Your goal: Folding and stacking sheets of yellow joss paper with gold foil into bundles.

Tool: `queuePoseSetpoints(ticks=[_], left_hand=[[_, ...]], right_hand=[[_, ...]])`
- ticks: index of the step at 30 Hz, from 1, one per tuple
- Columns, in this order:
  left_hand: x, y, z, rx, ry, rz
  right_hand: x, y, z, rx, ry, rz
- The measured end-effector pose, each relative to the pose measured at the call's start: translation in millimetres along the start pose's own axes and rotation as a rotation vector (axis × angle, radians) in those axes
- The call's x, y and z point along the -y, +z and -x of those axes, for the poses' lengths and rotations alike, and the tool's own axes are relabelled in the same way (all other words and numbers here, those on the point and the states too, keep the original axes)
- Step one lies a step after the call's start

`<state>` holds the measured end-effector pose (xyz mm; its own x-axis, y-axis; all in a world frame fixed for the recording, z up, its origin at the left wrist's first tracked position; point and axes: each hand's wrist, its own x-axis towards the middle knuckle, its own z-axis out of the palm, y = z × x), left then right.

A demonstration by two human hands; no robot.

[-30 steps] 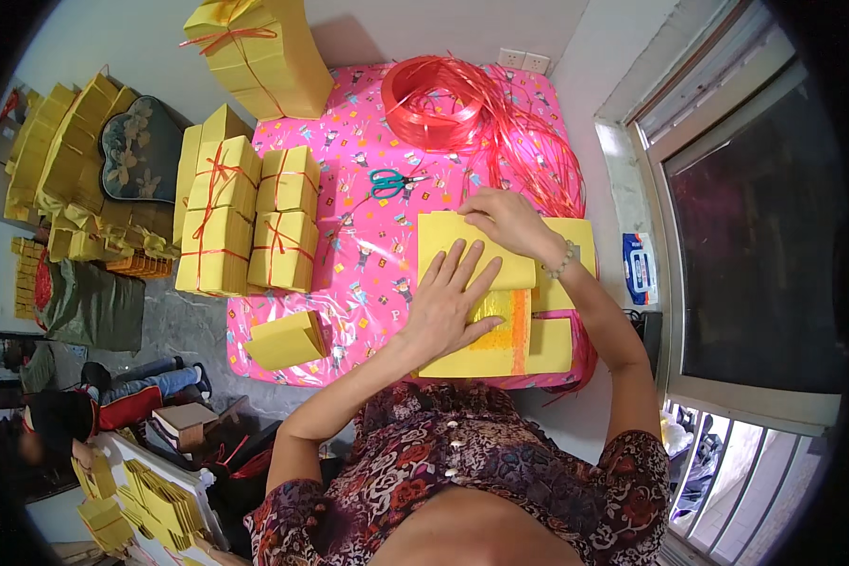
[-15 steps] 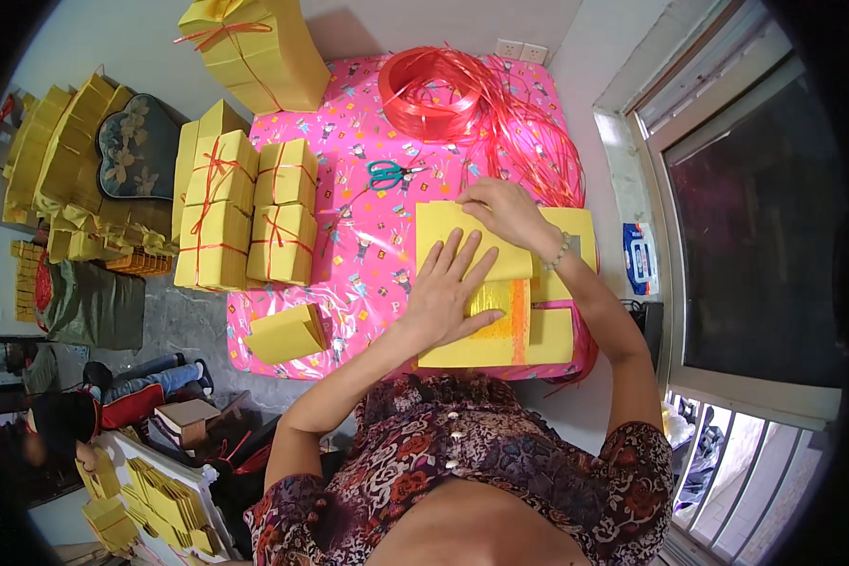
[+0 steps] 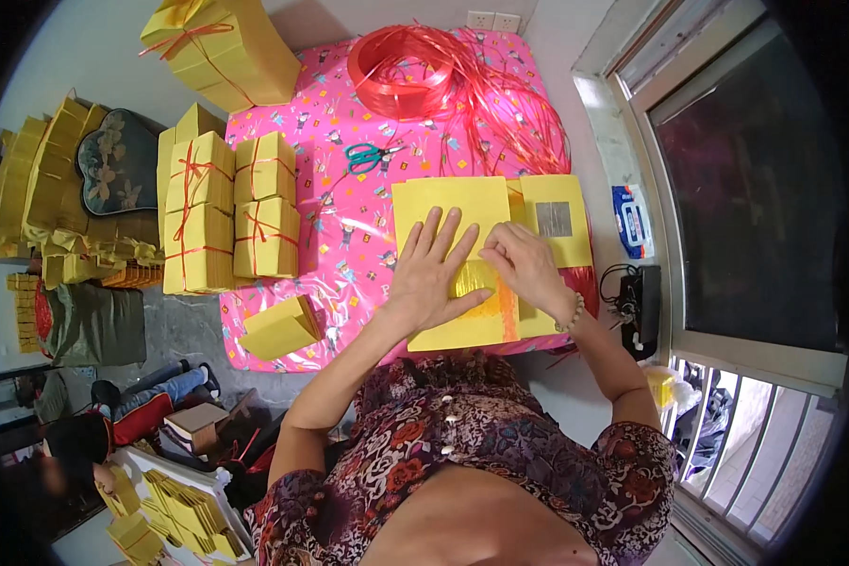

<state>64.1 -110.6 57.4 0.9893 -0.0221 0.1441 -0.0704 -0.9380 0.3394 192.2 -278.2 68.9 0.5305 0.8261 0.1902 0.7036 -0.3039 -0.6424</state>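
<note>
The paper lies on the pink table beneath the left hand, whose fingers spread flat across its left part, while the right hand's curled fingertips sit over it near its right edge, whether pinching anything I cannot tell.

Here's the yellow paper, lying flat at the worktop's near edge, its shiny gold patch partly covered, an orange strip running down alongside! And to its right, more paper, also yellow, showing off a grey-silver square in plain sight!
</note>
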Motion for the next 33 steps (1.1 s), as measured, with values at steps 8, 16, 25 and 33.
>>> queuePoseSetpoints(ticks=[8,16,25,33], left_hand=[[16,-5,5,0.025,0.040,-0.002],[23,-4,7,0.000,0.026,0.057],[33,-12,7,-0.189,-0.084,0.445],[17,-25,9,-0.596,-0.607,0.548]], right_hand=[[-8,9,2,-0.063,-0.013,0.026],[-6,7,-3,-0.022,-0.043,-0.005],[6,-11,-17,-0.018,-0.403,0.445],[5,-22,-36,-0.193,-0.551,0.473]])
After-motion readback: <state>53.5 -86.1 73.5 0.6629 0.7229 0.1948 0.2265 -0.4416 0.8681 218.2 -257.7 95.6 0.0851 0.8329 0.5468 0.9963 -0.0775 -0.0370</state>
